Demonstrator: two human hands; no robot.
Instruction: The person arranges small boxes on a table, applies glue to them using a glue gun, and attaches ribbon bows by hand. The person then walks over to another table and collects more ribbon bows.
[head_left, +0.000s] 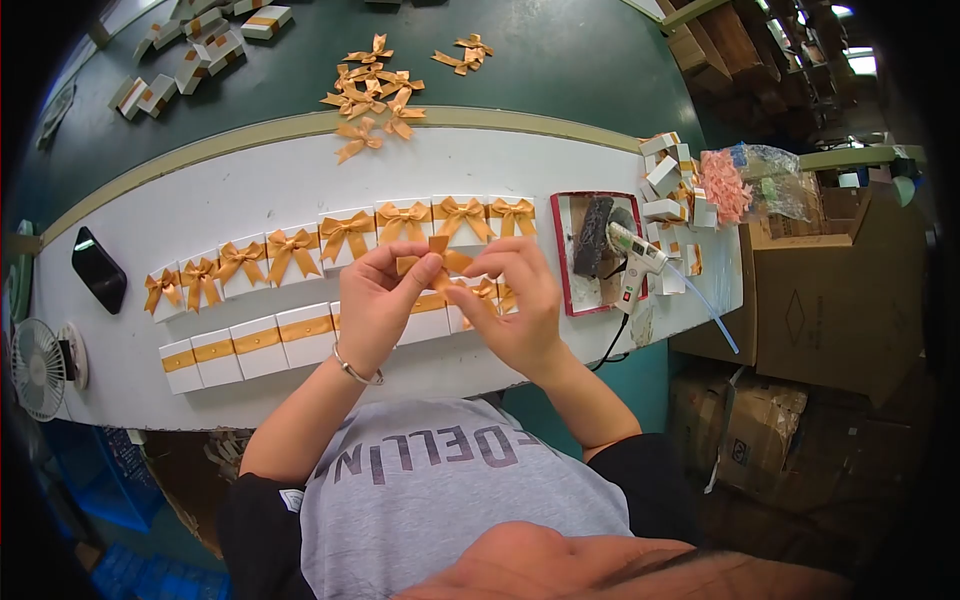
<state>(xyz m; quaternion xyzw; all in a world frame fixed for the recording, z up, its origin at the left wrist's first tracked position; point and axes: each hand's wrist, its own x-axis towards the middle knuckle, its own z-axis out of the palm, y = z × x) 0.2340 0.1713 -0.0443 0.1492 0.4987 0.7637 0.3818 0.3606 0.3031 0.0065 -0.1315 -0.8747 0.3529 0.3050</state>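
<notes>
Between my two hands, above the rows of boxes, is a gold ribbon bow [438, 250]. The thumb and fingers of my left hand [385, 295] pinch it from one side. My right hand [522, 310] has its thumb and index finger on the bow's other side. Behind my hands stands a row of small white boxes with gold bows [347, 232]. Nearer to me runs a row of white boxes with plain gold bands [305, 333], each with a small dot on the band where visible. My hands hide part of this front row.
To the right, a glue gun [637, 262] rests at a red-rimmed tray [562, 235]. Loose bows [372, 85] lie at the back. More boxes [665, 180] pile up at the right end. A phone [98, 270] and a small fan [40, 368] are at left.
</notes>
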